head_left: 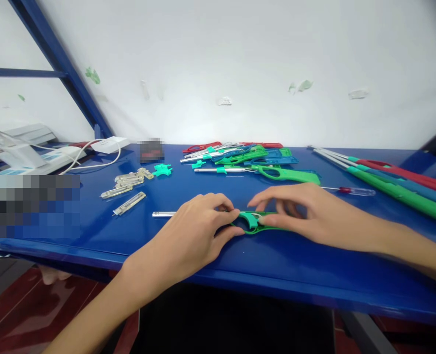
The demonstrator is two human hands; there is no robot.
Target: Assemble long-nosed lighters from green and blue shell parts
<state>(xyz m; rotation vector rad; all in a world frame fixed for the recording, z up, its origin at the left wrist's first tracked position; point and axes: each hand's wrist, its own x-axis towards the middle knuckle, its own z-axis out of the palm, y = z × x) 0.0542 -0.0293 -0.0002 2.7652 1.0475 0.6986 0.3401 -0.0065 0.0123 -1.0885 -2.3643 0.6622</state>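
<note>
A green half-shell of a long-nosed lighter [253, 231] lies flat on the blue table, its metal tube [162, 214] pointing left. My left hand [199, 226] grips it by the front of the finger loop, thumb below and fingers above. Over the handle end is my right hand [306, 214], its thumb on the shell beside a teal trigger [252, 221] and its fingers curved along the far side. A pale wire shows near the trigger. The rest of the handle is hidden under my right hand.
Behind my hands lies a pile of open lighter shells [240, 156]. Clear fuel tanks [129, 202] and teal triggers [162, 170] sit left. A screwdriver [356, 191] and several closed lighters [398, 182] are right. White cable [118, 152] lies at back left.
</note>
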